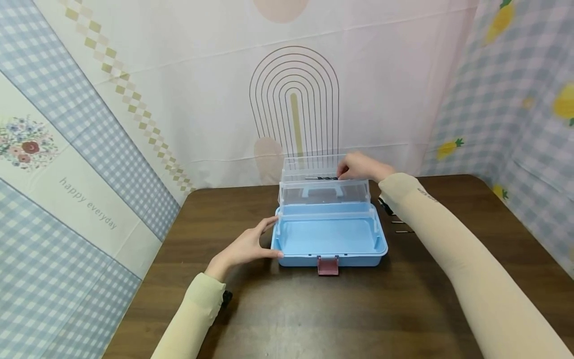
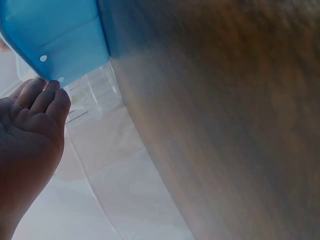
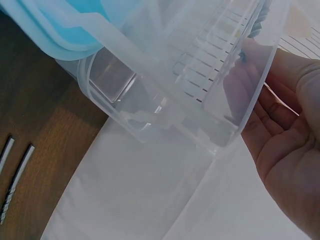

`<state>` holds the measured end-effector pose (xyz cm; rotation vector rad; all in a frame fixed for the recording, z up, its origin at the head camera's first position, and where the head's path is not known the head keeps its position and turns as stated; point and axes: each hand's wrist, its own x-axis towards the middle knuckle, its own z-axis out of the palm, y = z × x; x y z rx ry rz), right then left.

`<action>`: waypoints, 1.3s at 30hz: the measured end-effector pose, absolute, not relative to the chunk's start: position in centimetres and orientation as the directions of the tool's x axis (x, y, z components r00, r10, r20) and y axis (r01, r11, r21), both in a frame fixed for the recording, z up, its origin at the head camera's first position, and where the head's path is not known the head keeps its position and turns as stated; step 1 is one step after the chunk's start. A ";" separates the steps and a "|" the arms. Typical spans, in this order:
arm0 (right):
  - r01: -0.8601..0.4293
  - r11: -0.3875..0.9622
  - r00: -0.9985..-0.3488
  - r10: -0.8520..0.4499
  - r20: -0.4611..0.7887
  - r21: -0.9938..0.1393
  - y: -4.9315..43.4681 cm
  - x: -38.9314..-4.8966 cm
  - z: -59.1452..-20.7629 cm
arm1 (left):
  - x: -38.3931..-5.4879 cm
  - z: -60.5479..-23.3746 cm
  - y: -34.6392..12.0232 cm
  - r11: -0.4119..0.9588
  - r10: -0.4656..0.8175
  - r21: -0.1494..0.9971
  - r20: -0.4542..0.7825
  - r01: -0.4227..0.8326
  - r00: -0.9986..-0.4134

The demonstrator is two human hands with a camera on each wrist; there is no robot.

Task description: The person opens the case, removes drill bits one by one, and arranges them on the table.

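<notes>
A blue toolbox (image 1: 350, 260) with a pinkish latch (image 1: 328, 267) stands opened on the table, its clear plastic upper part (image 1: 293, 197) raised at the back. My left hand (image 1: 244, 248) rests against the box's left side, thumb at the front corner and fingertips by the rim. In the left wrist view those fingers (image 2: 50, 102) lie fairly straight along the blue wall. Over the clear part, my right hand (image 1: 358, 167) pinches a dark twist drill bit (image 1: 325, 178) by one end, its shank pointing left. The clear wall partly covers the bit (image 3: 259, 22) in the right wrist view.
More drill bits (image 1: 404, 231) lie on the brown table (image 1: 341, 314) right of the box, partly hidden by the right sleeve; two bits (image 3: 19, 175) show in the right wrist view. A patterned cloth (image 1: 215, 99) hangs behind the table.
</notes>
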<state>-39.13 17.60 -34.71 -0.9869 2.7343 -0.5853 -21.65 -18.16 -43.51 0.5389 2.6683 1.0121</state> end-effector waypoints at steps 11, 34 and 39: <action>-0.605 0.684 -0.755 -0.655 0.022 -0.407 18.3 -39.4 -35.1 | -21.7 -43.3 -18.0 0.687 0.425 0.680 -0.089 0.257 -0.901; -0.546 0.708 -0.819 -0.563 0.110 -0.448 20.3 -39.9 -32.8 | -21.9 -43.5 -18.2 0.688 0.423 0.676 -0.080 0.263 -0.902; -0.533 0.713 -0.832 -0.540 0.128 -0.455 21.0 -39.9 -32.2 | -21.9 -43.6 -18.2 0.689 0.421 0.677 -0.083 0.259 -0.903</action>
